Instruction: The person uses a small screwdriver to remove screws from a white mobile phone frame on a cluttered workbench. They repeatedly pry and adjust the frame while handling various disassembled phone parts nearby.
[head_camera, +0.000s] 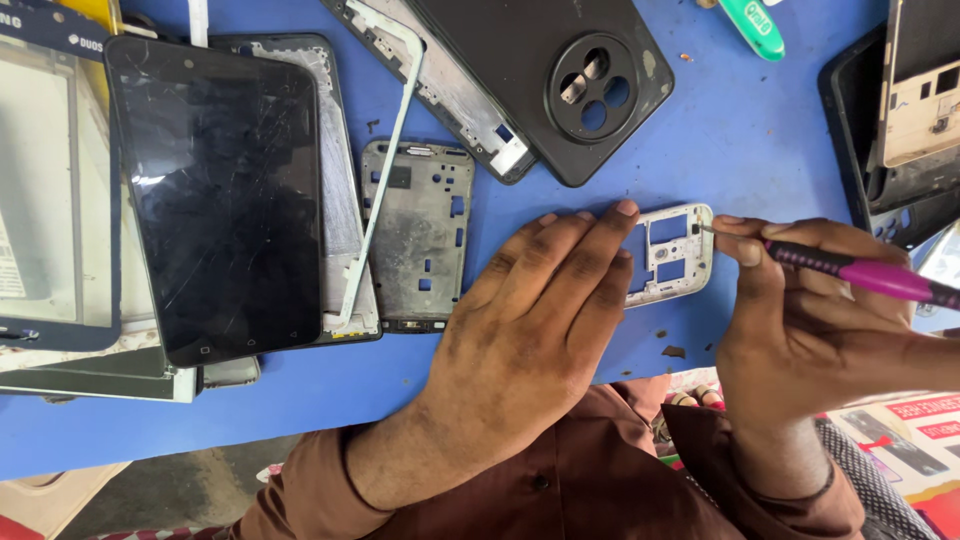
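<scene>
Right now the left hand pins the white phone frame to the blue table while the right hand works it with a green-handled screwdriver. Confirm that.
Wrong on one point: the screwdriver in the right hand has a pink handle, as the head view shows. The left hand does pin the white phone frame to the blue table.

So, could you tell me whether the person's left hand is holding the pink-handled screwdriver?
No, the left hand lies flat, pressing down the white phone frame, while the right hand grips the pink-handled screwdriver.
</scene>
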